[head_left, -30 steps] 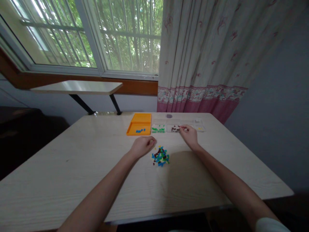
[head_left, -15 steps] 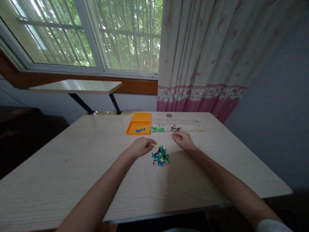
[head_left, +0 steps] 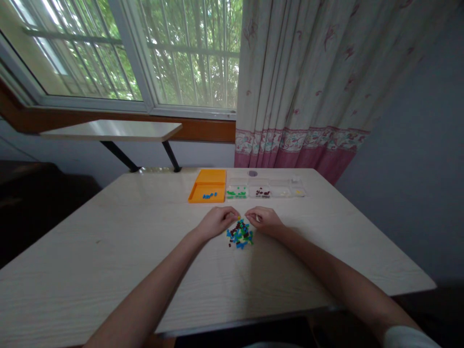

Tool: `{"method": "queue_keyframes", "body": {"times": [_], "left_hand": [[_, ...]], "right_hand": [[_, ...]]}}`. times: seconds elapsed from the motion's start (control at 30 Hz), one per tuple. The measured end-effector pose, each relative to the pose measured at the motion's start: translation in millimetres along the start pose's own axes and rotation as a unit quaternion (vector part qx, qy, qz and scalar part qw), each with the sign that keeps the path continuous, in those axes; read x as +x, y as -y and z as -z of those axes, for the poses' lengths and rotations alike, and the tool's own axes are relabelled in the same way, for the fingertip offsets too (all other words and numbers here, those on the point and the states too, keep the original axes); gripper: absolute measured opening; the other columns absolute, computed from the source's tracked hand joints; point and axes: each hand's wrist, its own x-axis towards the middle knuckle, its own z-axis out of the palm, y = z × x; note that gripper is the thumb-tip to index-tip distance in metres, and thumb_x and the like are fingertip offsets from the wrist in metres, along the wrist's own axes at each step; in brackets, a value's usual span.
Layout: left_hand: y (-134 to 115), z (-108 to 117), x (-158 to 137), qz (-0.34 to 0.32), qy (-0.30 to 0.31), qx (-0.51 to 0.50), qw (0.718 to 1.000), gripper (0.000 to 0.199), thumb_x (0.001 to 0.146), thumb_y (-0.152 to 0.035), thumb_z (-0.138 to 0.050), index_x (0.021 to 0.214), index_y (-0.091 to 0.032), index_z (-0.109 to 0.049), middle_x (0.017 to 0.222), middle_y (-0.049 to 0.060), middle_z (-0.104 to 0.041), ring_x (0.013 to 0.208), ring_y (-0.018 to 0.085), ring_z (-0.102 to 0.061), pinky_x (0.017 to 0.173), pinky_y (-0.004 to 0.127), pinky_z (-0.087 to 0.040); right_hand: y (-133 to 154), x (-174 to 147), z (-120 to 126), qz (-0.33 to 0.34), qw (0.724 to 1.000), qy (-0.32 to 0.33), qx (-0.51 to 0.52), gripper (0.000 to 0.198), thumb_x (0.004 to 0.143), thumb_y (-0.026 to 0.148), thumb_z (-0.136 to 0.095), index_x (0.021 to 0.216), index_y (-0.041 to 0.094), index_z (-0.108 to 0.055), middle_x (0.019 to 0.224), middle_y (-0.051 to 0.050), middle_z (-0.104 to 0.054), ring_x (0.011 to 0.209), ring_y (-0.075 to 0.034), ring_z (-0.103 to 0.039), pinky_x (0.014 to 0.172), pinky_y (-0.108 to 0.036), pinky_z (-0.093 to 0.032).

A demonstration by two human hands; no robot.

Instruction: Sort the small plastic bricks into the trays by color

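Note:
A heap of small building blocks in blue, green, dark brown and yellow lies on the table in front of me. My left hand is at the heap's far left edge, thumb and forefinger closed at a small yellow block. Opposite it, my right hand hovers by the heap's far right edge. Its fingertips are drawn together in a pinch; whether anything is between them is too small to make out. The two hands' fingertips are a short gap apart.
Behind the hands stands an open orange box with several blue blocks. Beside it, a clear divided tray holds green, dark brown and yellow pieces in separate compartments. A grey disc lies behind it. A raised shelf stands at the back left.
My right hand has moved left and nearer, from beside the clear tray to the heap. My left hand has shifted slightly right, its fingertips now at the yellow block.

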Motion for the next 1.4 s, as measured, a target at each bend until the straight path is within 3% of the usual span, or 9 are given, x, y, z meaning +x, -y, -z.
{"method": "queue_keyframes", "body": {"times": [0.17,0.47,0.97,1.07,1.17,1.27,1.4], "left_hand": [[-7.6,-11.4,0.0,0.006,0.003,-0.079,0.997,0.030,0.081,-0.038,-0.040,0.086,-0.014,-0.058,0.056,-0.002,-0.054,0.050,0.008,-0.045,0.048,0.017,-0.032],[-12.9,-11.2,-1.9,0.004,-0.017,-0.053,0.998,0.022,0.083,-0.030,-0.038,0.087,-0.015,-0.055,0.057,-0.003,-0.056,0.051,0.008,-0.048,0.050,0.017,-0.032],[-17.9,-9.5,-3.1,-0.006,-0.018,-0.006,1.000,0.027,0.083,-0.035,-0.037,0.086,-0.017,-0.057,0.062,-0.001,-0.058,0.056,0.010,-0.050,0.052,0.017,-0.032],[-15.3,-7.7,-2.2,0.003,-0.036,-0.006,0.999,0.029,0.083,-0.037,-0.038,0.091,-0.017,-0.057,0.055,-0.003,-0.053,0.051,0.009,-0.047,0.049,0.017,-0.031],[-7.2,-4.2,-1.2,0.020,-0.053,0.029,0.998,0.030,0.082,-0.037,-0.038,0.094,-0.018,-0.058,0.050,-0.004,-0.049,0.047,0.009,-0.043,0.047,0.018,-0.028],[1.9,-1.1,-0.9,0.036,-0.053,0.064,0.996,0.028,0.081,-0.033,-0.038,0.092,-0.018,-0.060,0.056,-0.001,-0.054,0.049,0.009,-0.045,0.048,0.018,-0.028],[7.4,-0.4,-1.7,0.044,-0.039,0.083,0.995,0.027,0.080,-0.031,-0.039,0.091,-0.018,-0.061,0.064,0.001,-0.060,0.054,0.010,-0.049,0.051,0.018,-0.031]], "right_hand": [[3.2,0.9,0.5,-0.005,1.000,0.005,0.008,0.016,0.077,0.026,-0.051,0.086,0.019,-0.062,0.068,0.000,-0.060,0.059,-0.008,-0.052,0.058,-0.017,-0.038],[6.1,0.0,-1.1,0.003,1.000,0.008,0.018,0.015,0.076,0.029,-0.053,0.083,0.019,-0.063,0.067,0.001,-0.061,0.054,-0.007,-0.050,0.054,-0.017,-0.036],[7.1,0.4,0.4,0.001,0.999,-0.008,0.041,0.014,0.075,0.026,-0.054,0.080,0.018,-0.064,0.065,0.000,-0.061,0.052,-0.007,-0.049,0.051,-0.017,-0.037],[5.1,0.4,1.2,0.012,0.998,-0.048,0.048,0.015,0.076,0.027,-0.053,0.080,0.018,-0.064,0.065,0.000,-0.061,0.052,-0.007,-0.049,0.052,-0.017,-0.038],[2.4,0.5,5.1,-0.006,0.989,-0.139,0.044,0.018,0.077,0.029,-0.052,0.080,0.017,-0.064,0.064,-0.001,-0.061,0.048,-0.007,-0.047,0.051,-0.018,-0.039],[0.4,0.3,10.8,-0.039,0.976,-0.210,0.043,0.020,0.078,0.031,-0.050,0.080,0.017,-0.064,0.064,-0.002,-0.061,0.048,-0.008,-0.046,0.050,-0.019,-0.040],[-0.4,0.1,17.4,-0.063,0.967,-0.243,0.037,0.021,0.078,0.034,-0.050,0.079,0.018,-0.065,0.069,-0.003,-0.063,0.051,-0.009,-0.048,0.052,-0.021,-0.041]]}}
